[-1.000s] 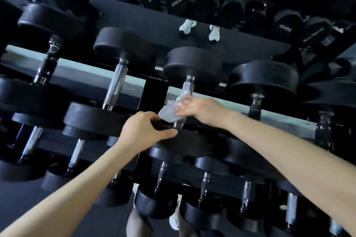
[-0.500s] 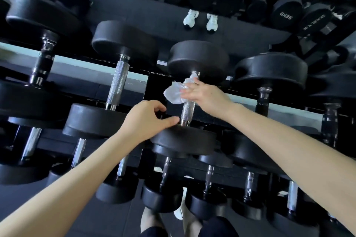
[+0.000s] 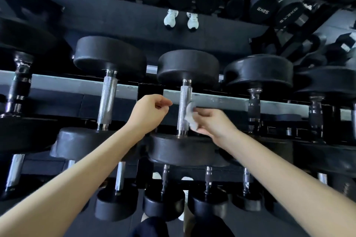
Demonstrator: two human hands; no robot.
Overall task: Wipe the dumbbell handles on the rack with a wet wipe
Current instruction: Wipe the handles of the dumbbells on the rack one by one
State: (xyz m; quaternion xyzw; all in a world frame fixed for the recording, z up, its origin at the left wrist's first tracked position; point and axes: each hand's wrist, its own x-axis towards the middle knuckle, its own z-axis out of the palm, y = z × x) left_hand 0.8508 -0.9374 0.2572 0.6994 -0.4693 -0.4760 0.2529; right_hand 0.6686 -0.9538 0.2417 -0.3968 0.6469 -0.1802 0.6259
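The right hand [image 3: 213, 121] pinches a white wipe [image 3: 190, 117] and presses it on the right side of a shiny handle [image 3: 184, 102]. This handle belongs to the middle dumbbell [image 3: 187, 67], which lies on the rack [image 3: 77, 84] with other dumbbells beside it. The left hand [image 3: 148, 113] is just left of the handle, not touching it. Its fingers are curled in and hold nothing.

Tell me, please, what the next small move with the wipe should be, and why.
Probably slide the wet wipe up the handle: the right hand holds it against the handle's lower right side only, so the upper knurling is uncovered. The left hand hovers beside it, holding nothing.
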